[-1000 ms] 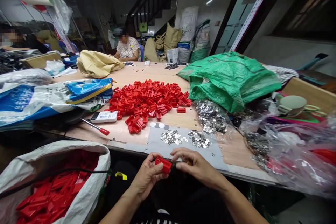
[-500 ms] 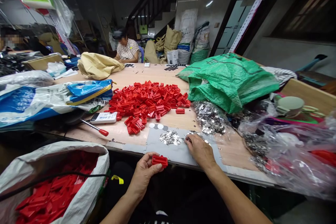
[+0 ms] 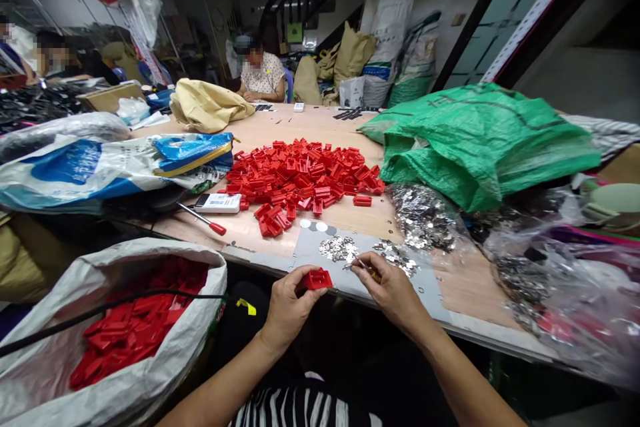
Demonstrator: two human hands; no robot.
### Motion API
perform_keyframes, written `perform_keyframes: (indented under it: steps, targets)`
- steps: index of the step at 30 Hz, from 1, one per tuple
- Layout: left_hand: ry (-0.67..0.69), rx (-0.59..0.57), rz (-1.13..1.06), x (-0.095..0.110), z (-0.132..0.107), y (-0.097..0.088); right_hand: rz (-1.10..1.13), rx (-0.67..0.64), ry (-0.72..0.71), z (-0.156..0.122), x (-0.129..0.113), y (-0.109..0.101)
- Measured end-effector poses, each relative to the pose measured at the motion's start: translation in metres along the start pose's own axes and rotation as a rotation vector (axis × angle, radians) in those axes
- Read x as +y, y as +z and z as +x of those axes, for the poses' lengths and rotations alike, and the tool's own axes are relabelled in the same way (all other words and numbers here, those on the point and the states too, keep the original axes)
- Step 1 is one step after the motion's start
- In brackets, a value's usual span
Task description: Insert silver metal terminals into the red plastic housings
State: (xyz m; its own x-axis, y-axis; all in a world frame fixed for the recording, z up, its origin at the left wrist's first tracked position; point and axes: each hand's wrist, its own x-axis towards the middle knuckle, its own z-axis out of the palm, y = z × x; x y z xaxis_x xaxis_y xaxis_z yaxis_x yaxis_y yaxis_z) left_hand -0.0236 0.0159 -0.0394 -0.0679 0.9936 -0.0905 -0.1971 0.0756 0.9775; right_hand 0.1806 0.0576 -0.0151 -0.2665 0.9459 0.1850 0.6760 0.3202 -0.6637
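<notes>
Drawn back together since the earlier frame, the left hand [image 3: 287, 307] and right hand [image 3: 393, 290] work at the wooden workbench [image 3: 465, 290], with a woven sack [image 3: 50, 320] of red parts at seven o'clock and a red heap [image 3: 300, 173] at twelve. Over a grey sheet [image 3: 310, 253], the left hand's fingers clench a red plastic clip [image 3: 317, 279], which looks light and stiff, best held by its sides; the right hand's fingers pinch a slim pick [image 3: 364, 267].

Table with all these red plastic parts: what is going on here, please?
The person's left hand holds a red plastic part, and the right hand pinches a small metallic item beside it. A heap of red parts lies on the table, near silver metal pieces on a grey sheet. Another person sits at the far end.
</notes>
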Motion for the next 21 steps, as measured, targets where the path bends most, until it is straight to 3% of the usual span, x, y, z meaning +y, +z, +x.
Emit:
perform_keyframes:
  steps: [5, 9, 16, 21]
  targets:
    - [0.079, -0.008, 0.104, 0.004, -0.002, 0.001, 0.096, -0.073, -0.067, -0.01, -0.025, 0.012]
    - [0.139, -0.047, 0.164, 0.006, -0.003, 0.002, 0.062, -0.087, -0.114, -0.009, -0.026, 0.019]
    - [0.127, -0.045, 0.081, 0.01, -0.005, 0.003, -0.002, -0.065, -0.164, -0.008, -0.025, 0.025]
    - [0.39, -0.045, 0.384, 0.003, -0.004, 0.002, -0.009, -0.035, -0.189, -0.008, -0.027, 0.028]
